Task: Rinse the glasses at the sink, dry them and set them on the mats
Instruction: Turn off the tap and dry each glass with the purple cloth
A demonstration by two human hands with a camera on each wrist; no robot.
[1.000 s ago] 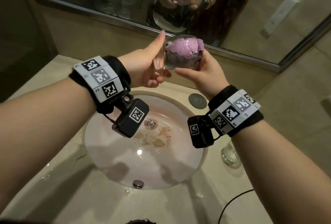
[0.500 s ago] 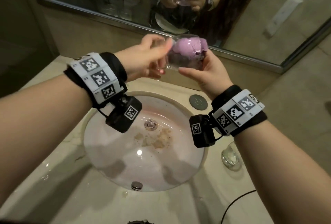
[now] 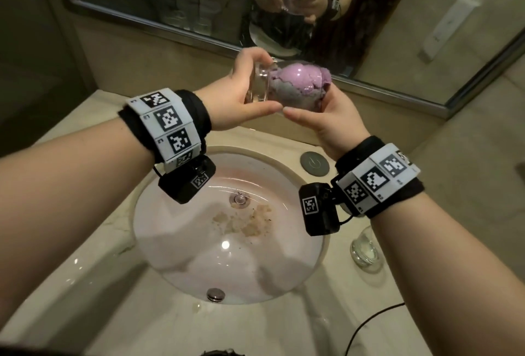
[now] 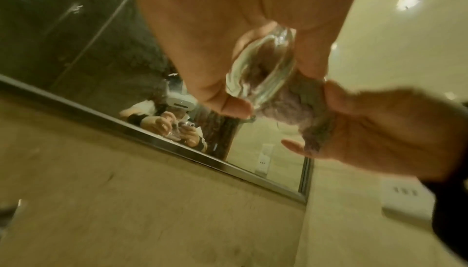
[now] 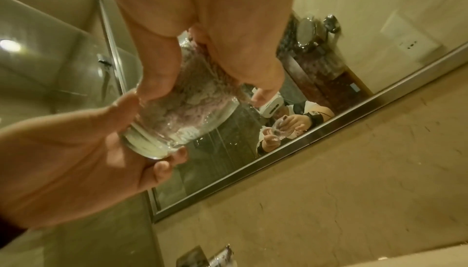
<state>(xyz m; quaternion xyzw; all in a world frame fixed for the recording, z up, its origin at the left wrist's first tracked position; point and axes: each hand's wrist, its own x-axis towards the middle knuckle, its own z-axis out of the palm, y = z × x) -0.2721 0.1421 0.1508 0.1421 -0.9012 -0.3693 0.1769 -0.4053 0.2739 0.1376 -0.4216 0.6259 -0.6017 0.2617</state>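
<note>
Above the sink [image 3: 159, 244], the left hand [image 3: 227, 99] gripped the base of a glass [image 3: 265, 85] held sideways. The right hand [image 3: 332, 119] clasped the rim end, pressing a purple cloth [image 3: 295, 81] inside. Good drying probably meant twisting the glass steadily against the cloth, firm grip, over the worktop [image 3: 377, 313].

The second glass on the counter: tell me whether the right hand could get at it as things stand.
Probably not yet: the right hand holds the purple cloth inside the raised glass. The second glass sits unobstructed below that forearm.
</note>
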